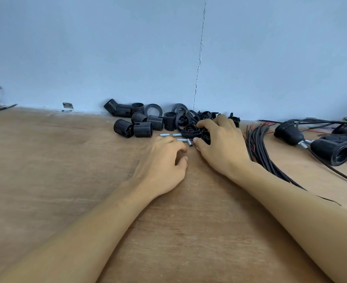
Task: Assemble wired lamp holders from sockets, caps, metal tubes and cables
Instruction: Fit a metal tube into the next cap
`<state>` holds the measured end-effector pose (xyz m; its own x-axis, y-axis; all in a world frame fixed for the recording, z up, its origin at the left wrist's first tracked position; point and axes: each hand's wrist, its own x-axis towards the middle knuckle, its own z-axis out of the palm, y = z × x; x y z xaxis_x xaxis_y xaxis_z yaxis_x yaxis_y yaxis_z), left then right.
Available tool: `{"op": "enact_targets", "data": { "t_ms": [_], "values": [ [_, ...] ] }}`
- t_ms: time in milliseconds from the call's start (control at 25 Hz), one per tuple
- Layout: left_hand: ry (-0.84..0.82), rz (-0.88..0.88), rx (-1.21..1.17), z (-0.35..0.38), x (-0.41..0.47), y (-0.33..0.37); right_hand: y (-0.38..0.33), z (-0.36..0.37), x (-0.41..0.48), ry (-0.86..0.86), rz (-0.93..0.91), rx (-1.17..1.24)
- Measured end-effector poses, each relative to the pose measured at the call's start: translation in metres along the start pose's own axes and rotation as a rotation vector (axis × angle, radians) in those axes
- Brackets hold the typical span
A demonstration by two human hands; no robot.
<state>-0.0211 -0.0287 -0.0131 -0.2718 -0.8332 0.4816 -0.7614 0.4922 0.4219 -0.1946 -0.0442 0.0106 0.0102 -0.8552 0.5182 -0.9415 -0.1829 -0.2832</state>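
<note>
Four metal tubes (177, 135) lie on the surface (66, 180). Right hand (221, 144), beside them, grips one cap (206, 137); left hand (162, 166) is curled, contents indeterminable.

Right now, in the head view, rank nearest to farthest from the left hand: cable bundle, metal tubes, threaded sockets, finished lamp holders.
1. Metal tubes, at the left hand's fingers.
2. Threaded sockets, beyond it to the left.
3. Cable bundle, beyond the right hand gripping a cap.
4. Finished lamp holders, far right.
</note>
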Motion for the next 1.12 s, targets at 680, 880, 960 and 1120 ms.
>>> {"op": "enact_targets", "data": {
  "t_ms": [680,880,960,1120],
  "values": [
    [0.025,0.064,-0.014,-0.009,-0.006,0.010,0.015,-0.016,0.019,-0.059,0.107,0.415],
    [-0.043,0.130,-0.029,-0.011,-0.005,0.013,0.011,-0.023,0.023,0.014,0.187,0.569],
    [-0.085,0.137,-0.021,-0.010,-0.004,0.012,0.008,-0.027,0.023,-0.009,0.158,0.588],
    [-0.137,0.160,0.027,-0.008,-0.003,0.008,0.006,-0.028,0.016,-0.193,0.070,0.485]
  ]
}}
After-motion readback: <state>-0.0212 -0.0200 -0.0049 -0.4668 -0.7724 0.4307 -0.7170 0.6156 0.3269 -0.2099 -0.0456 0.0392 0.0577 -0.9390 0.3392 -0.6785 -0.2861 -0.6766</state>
